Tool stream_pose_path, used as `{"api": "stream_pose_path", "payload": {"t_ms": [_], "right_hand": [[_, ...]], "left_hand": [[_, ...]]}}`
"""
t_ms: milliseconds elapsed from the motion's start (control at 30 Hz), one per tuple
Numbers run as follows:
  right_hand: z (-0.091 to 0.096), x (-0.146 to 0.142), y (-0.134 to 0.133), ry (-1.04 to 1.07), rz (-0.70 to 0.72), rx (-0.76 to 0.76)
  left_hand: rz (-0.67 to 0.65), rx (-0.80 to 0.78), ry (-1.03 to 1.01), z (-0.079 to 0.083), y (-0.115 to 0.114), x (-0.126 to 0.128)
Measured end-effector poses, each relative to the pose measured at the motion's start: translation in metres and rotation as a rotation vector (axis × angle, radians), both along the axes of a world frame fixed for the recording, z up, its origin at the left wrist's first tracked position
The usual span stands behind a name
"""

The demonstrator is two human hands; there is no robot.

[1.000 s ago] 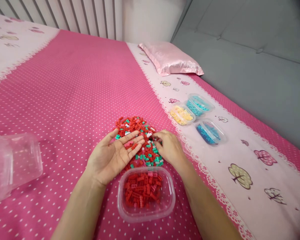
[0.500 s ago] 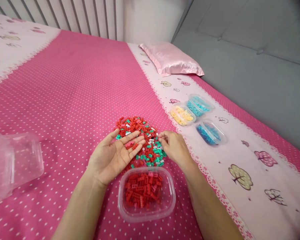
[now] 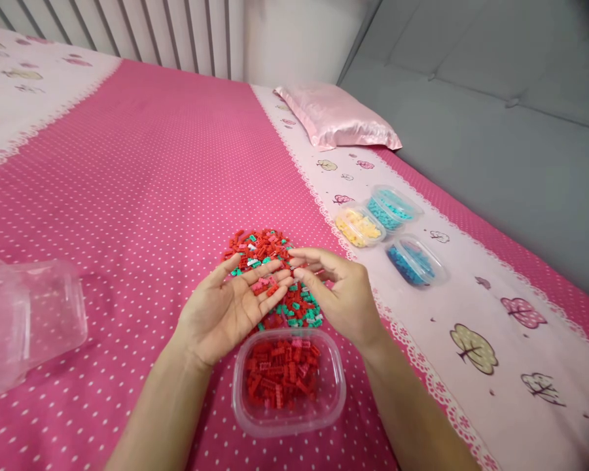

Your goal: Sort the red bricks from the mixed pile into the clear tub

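My left hand point(image 3: 226, 307) is palm up with its fingers stretched out, and a few red and pink toy bricks point(image 3: 265, 285) rest on the fingers. My right hand point(image 3: 346, 294) has thumb and fingers drawn together in a pinch beside the left fingertips; whatever it pinches is too small to make out. Under and beyond both hands spreads a pile of toy bricks point(image 3: 260, 243), mostly red with green, white and pink ones mixed in. Just in front of the pile, a clear plastic container point(image 3: 288, 425) holds red bricks point(image 3: 279, 373), with a pink one among them.
To the right stand three clear containers, with yellow bricks point(image 3: 358, 227), turquoise bricks point(image 3: 390, 209) and blue bricks point(image 3: 411, 260). Clear plastic containers point(image 3: 49, 314) lie at the left edge. A pink pillow point(image 3: 338, 118) rests farther back on the bedspread point(image 3: 177, 144), beside a grey padded panel point(image 3: 485, 124).
My right hand has moved left from the pile's right side to the left fingertips. The left hand has shifted slightly right, still bearing the bricks.
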State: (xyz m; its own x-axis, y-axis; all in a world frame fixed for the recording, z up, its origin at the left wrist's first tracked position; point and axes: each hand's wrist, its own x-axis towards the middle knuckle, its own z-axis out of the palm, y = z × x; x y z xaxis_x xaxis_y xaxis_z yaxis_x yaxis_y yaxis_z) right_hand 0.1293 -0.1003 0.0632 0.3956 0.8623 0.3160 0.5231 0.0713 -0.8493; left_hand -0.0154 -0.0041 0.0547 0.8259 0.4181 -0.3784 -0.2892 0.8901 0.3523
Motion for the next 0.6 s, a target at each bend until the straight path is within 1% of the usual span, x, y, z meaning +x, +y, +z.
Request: {"api": "stream_pose_path", "payload": {"t_ms": [100, 200, 300, 367, 433, 500, 567, 600], "right_hand": [[-0.002, 0.007, 0.0, -0.007, -0.127, 0.006], [-0.009, 0.019, 0.002, -0.036, -0.264, 0.002], [-0.019, 0.03, 0.006, -0.062, -0.341, -0.039], [-0.027, 0.035, 0.008, -0.068, -0.372, -0.082], [-0.035, 0.038, 0.011, -0.074, -0.386, -0.145], [-0.039, 0.039, 0.012, -0.065, -0.367, -0.2], [-0.037, 0.039, 0.01, 0.001, -0.291, -0.229], [-0.034, 0.039, 0.008, 0.055, -0.217, -0.254]], "left_hand": [[0.038, -0.023, 0.018, 0.001, 0.003, -0.004], [0.141, -0.031, 0.102, 0.003, 0.009, -0.01], [0.276, -0.018, 0.194, 0.005, 0.014, -0.016], [0.326, -0.005, 0.231, 0.007, 0.017, -0.018], [0.345, 0.017, 0.267, 0.008, 0.019, -0.019], [0.346, 0.066, 0.318, 0.008, 0.02, -0.02], [0.341, 0.161, 0.374, 0.008, 0.021, -0.021], [0.333, 0.228, 0.41, 0.008, 0.02, -0.022]]}}
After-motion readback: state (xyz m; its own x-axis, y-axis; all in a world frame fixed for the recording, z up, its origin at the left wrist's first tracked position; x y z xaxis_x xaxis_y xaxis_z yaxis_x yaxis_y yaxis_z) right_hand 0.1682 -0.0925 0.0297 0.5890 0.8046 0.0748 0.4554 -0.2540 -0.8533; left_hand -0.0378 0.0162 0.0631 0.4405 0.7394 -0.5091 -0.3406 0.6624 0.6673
